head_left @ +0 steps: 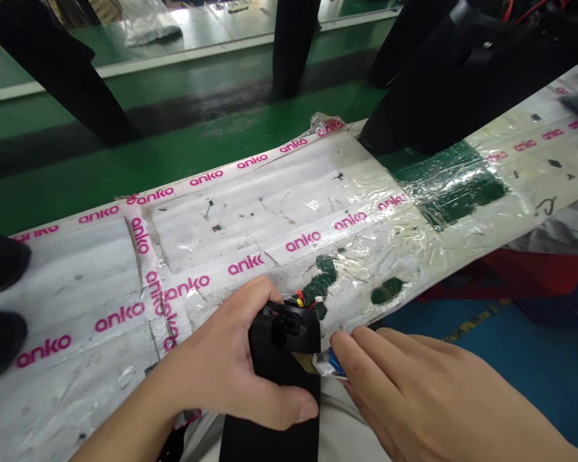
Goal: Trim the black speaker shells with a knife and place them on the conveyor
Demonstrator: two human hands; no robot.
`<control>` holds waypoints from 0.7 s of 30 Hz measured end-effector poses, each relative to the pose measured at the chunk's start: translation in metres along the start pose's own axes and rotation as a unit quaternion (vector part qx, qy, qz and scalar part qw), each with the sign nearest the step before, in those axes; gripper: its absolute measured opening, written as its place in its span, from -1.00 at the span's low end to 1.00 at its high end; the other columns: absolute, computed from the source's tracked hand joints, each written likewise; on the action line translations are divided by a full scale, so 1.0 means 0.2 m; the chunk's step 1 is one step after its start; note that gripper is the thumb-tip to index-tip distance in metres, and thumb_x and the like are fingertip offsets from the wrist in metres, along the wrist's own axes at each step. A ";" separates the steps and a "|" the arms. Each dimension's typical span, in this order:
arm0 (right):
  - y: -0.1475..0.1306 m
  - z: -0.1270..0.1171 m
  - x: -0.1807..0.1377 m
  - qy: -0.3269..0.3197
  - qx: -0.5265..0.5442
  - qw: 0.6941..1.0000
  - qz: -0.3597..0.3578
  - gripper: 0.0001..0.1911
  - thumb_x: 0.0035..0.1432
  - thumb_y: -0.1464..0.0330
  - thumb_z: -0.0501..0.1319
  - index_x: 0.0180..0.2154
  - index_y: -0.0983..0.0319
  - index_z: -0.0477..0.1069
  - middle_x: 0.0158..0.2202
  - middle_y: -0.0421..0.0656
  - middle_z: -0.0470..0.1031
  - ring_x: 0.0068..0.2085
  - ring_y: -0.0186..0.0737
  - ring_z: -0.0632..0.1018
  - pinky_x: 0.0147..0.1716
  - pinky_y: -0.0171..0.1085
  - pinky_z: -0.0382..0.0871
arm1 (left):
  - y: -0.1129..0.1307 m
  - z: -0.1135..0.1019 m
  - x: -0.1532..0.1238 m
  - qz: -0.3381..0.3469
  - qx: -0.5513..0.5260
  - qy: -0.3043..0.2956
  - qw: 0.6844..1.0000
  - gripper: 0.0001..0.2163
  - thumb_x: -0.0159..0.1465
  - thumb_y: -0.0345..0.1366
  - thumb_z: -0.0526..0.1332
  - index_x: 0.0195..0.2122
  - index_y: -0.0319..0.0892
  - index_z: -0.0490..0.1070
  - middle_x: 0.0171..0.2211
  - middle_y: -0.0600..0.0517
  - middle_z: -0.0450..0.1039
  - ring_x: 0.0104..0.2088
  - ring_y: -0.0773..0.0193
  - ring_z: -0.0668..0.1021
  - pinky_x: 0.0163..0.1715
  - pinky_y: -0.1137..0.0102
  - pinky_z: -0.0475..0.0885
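Our left hand [231,372] grips the black housing [282,372] at the near edge of the desk [77,282]. Our right hand [404,385], just right of the housing, pinches a small blue-and-white part [330,366] against its side. Red and yellow wires [299,298] protrude above the housing; we judge that forcing the part could pinch them.

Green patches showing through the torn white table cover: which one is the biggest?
The big green patch under shiny clear film at the far right. The small green patches nearer the left hand are much smaller.
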State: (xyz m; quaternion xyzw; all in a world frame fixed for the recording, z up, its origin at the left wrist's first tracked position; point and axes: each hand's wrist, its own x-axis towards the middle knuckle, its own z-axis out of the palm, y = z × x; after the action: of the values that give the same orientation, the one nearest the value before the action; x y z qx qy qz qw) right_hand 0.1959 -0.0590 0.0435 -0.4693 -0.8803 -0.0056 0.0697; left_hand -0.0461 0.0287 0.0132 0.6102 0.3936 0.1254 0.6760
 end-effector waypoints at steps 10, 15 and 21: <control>-0.02 0.00 0.00 -0.004 -0.025 0.999 0.022 -0.51 -0.05 0.60 0.08 -0.05 0.15 0.25 -0.40 -0.28 0.48 -0.50 -0.23 0.48 -0.50 -0.18 0.25 | -0.01 0.01 0.00 0.002 0.006 0.015 1.000 -0.45 -0.15 -0.10 0.64 -0.26 -0.04 0.35 -0.29 0.12 0.40 -0.32 0.21 0.42 -0.41 0.36 0.31; -0.04 0.01 -0.01 -0.024 -0.039 0.998 0.032 -0.44 -0.07 0.57 0.13 0.02 0.17 0.26 -0.38 -0.27 0.47 -0.51 -0.22 0.47 -0.51 -0.17 0.20 | 0.00 0.03 0.00 0.007 0.025 0.019 0.999 -0.43 -0.16 -0.11 0.63 -0.29 -0.03 0.29 -0.30 0.12 0.38 -0.34 0.22 0.41 -0.45 0.36 0.29; -0.03 -0.05 0.04 -0.004 -0.049 0.998 0.045 -0.48 -0.17 0.55 0.12 -0.09 0.12 0.19 -0.49 -0.29 0.40 -0.63 -0.22 0.41 -0.62 -0.18 0.10 | 0.02 0.05 0.00 0.005 0.059 0.031 0.998 -0.46 -0.15 -0.22 0.58 -0.30 -0.03 0.24 -0.30 0.12 0.34 -0.34 0.19 0.41 -0.47 0.35 0.29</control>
State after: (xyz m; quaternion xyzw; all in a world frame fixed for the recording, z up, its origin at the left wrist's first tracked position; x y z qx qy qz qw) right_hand 0.1884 -0.0568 0.0537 -0.5115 -0.8571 -0.0431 0.0433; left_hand -0.0382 0.0220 0.0175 0.6473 0.4176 0.1241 0.6254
